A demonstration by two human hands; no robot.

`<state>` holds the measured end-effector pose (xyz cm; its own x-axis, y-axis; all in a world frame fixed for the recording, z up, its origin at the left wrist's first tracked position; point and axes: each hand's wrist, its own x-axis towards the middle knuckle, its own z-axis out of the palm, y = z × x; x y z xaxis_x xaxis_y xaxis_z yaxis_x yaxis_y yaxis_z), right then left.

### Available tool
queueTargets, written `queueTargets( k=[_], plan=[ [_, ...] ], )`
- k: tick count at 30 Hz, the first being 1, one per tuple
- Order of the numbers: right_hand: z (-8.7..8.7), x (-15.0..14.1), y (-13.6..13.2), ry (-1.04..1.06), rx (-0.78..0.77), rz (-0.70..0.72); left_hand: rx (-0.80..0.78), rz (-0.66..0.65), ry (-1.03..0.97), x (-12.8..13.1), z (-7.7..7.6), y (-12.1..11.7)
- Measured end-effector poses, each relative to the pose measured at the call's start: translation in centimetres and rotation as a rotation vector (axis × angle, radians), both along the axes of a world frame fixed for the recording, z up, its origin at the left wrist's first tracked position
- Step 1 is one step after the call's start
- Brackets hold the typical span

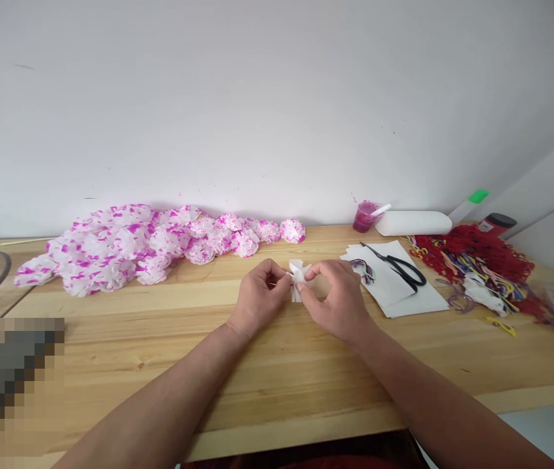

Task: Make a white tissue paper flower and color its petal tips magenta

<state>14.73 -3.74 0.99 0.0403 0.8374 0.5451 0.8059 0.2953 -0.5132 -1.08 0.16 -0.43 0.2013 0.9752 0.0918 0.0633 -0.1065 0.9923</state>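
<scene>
A small piece of pleated white tissue paper [297, 268] is held upright above the table between my two hands, its folded layers spreading at the top and bottom. My left hand [259, 294] is closed in a pinch at its left side, where a thin pale strand shows by the fingers. From the right, my right hand [336, 298] pinches the same paper between thumb and forefinger. The fingertips hide the paper's middle.
Pink-spotted white paper flowers [105, 251] are heaped along the wall at left. Right of my hands, black scissors [399, 266] lie on white paper sheets [389, 303]. Behind stand a cup of pink liquid [365, 218] and a white roll [416, 223]; red yarn [482, 254] lies tangled at right.
</scene>
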Motion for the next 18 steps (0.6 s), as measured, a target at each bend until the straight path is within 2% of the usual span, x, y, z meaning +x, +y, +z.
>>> queueTargets(
  k=[2,4,9,11,15,18],
  plan=[
    [0.14,-0.04,-0.01,0.027,0.003,0.001,0.098,0.001,0.084,0.12,0.02,-0.31],
    [0.27,0.02,0.06,0.061,-0.048,0.021,0.098,-0.013,0.082,0.18,-0.12,-0.37],
    [0.48,0.38,0.42,0.310,-0.264,0.094,-0.154,-0.054,-0.138,0.06,-0.36,0.26],
    [0.47,0.37,0.48,0.369,-0.293,0.107,-0.163,-0.085,-0.155,-0.03,-0.08,0.28],
    [0.31,0.12,0.39,0.310,-0.271,0.116,-0.063,-0.109,-0.051,-0.11,0.33,0.00],
    [0.27,-0.02,0.25,0.243,-0.251,0.093,-0.077,-0.058,-0.053,-0.12,-0.07,0.13]
  ],
)
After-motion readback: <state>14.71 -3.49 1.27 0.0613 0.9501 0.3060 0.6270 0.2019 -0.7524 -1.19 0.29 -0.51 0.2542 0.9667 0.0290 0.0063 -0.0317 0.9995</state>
